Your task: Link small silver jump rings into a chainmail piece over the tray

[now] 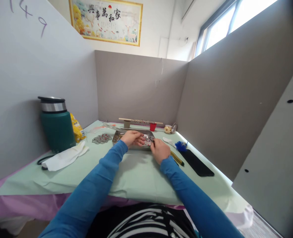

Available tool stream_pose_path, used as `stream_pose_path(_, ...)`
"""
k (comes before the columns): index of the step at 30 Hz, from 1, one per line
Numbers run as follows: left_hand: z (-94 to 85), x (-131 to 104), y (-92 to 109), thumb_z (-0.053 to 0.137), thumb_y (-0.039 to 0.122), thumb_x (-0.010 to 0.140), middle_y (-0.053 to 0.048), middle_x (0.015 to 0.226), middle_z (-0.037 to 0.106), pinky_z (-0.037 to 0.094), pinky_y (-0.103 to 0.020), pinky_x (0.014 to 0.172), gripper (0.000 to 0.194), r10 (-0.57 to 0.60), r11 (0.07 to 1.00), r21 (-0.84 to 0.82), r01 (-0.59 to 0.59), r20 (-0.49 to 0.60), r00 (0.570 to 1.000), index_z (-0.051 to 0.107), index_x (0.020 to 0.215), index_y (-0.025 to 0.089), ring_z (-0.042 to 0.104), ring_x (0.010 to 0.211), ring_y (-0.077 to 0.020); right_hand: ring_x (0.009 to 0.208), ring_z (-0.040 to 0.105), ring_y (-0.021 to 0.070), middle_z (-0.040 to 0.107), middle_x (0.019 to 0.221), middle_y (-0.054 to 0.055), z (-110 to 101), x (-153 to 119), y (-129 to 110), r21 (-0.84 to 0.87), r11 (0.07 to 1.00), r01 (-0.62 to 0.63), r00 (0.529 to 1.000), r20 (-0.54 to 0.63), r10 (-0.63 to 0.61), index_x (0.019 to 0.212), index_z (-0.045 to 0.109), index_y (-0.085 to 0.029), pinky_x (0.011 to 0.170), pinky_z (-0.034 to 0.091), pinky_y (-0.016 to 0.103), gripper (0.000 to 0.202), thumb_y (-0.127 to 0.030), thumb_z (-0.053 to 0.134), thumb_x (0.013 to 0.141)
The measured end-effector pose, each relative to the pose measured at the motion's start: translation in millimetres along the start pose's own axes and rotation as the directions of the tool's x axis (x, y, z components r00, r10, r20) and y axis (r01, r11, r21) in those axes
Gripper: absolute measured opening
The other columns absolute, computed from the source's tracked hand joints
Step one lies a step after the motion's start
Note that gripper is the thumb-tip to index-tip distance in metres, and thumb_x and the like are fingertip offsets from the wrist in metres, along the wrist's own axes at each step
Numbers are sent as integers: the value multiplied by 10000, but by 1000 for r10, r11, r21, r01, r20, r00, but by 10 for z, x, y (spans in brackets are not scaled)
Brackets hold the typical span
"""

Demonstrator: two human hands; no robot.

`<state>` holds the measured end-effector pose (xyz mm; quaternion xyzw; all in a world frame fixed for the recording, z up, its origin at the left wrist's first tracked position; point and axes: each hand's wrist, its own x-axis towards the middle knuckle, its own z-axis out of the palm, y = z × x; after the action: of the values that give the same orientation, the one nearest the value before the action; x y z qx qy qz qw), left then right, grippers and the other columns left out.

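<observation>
My left hand [134, 138] is over a metal tray [150, 133], its fingers closed on thin wires [111, 126] whose far ends stretch out to the left. My right hand [160, 150] is wrapped round pliers [177, 158] with yellow and black handles; their jaws point toward my left fingertips. Small red and clear beads [147, 141] lie in the tray below. What sits right at the jaws is too small to make out.
Left of the tray lies a heap of beaded wire pieces [102, 138]. A green bottle [56, 129] stands beside white tissue [65, 157]. Behind, a stick [140, 121] strung with pieces spans an olive cup [127, 124] and a red cup [152, 127]. A black phone-like slab [197, 162] lies right.
</observation>
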<state>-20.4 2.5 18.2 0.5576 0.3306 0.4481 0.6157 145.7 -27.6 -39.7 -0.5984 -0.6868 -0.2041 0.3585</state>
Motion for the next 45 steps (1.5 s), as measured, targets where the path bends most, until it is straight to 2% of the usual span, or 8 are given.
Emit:
stream_pose_path(4, -11, -48, 53, 590, 177, 777, -185, 830, 679, 545, -321, 588, 137, 78, 992, -106, -68, 96, 992, 612, 835, 54, 671, 656, -209, 726, 575, 185, 656, 847, 76, -40, 9, 17, 169, 982, -82, 996, 49, 75, 911, 598, -185, 616, 348, 265, 213, -293, 427, 845)
stream_pose_path(8, 31, -64, 31, 630, 115, 715, -170, 833, 682, 545, -324, 628, 127, 146, 987, -74, -140, 97, 984, 622, 827, 56, 675, 697, -220, 714, 576, 178, 656, 792, 57, -59, 6, -9, 266, 958, -106, 994, 62, 93, 891, 604, -194, 628, 354, 254, 213, -296, 423, 843)
stream_pose_path(12, 95, -39, -28, 659, 79, 655, -120, 818, 693, 539, -329, 704, 182, 245, 965, 77, -250, 63, 967, 634, 836, 81, 673, 744, -210, 691, 569, 173, 654, 771, 56, -59, 1, -17, 264, 955, -134, 990, 69, 119, 886, 606, -186, 615, 342, 249, 214, -297, 430, 836)
stream_pose_path(19, 79, 53, -135, 573, 266, 764, -54, 701, 690, 533, -296, 678, 191, 426, 826, 437, -357, -68, 902, 674, 850, 128, 667, 699, -184, 739, 580, 168, 669, 827, 59, -69, -2, -55, 215, 968, -132, 988, 108, 111, 911, 603, -178, 643, 337, 244, 225, -297, 422, 849)
stream_pose_path(23, 54, 38, -138, 531, 305, 792, -44, 698, 690, 500, -253, 674, 210, 520, 640, 689, -339, -64, 852, 684, 756, 167, 654, 697, -169, 762, 586, 168, 668, 871, 63, -58, -19, -76, 152, 985, -83, 994, 90, 69, 917, 604, -177, 644, 335, 247, 222, -288, 425, 850)
stream_pose_path(27, 30, 16, -99, 479, 300, 817, -37, 640, 670, 466, -233, 653, 266, 562, 514, 805, -295, -56, 825, 657, 672, 167, 635, 659, -154, 736, 578, 166, 655, 872, 65, -47, -51, -118, 19, 999, 36, 997, 72, -38, 909, 606, -172, 609, 317, 257, 222, -295, 433, 846)
stream_pose_path(35, -33, 29, -61, 444, 266, 806, -32, 558, 634, 421, -229, 640, 283, 546, 355, 910, -217, -13, 838, 626, 611, 171, 608, 631, -152, 741, 549, 179, 617, 822, 82, -54, -87, -196, -187, 961, 202, 978, 85, -190, 831, 572, -156, 572, 291, 273, 196, -264, 411, 854)
stream_pose_path(45, 2, -3, -11, 435, 261, 803, -100, 668, 663, 405, -280, 693, 301, 459, 63, 996, -58, 22, 888, 682, 666, 157, 608, 726, -205, 725, 519, 196, 581, 774, 128, 90, -124, -266, -272, 915, 298, 953, 133, -270, 785, 558, -127, 568, 314, 282, 140, -142, 421, 815)
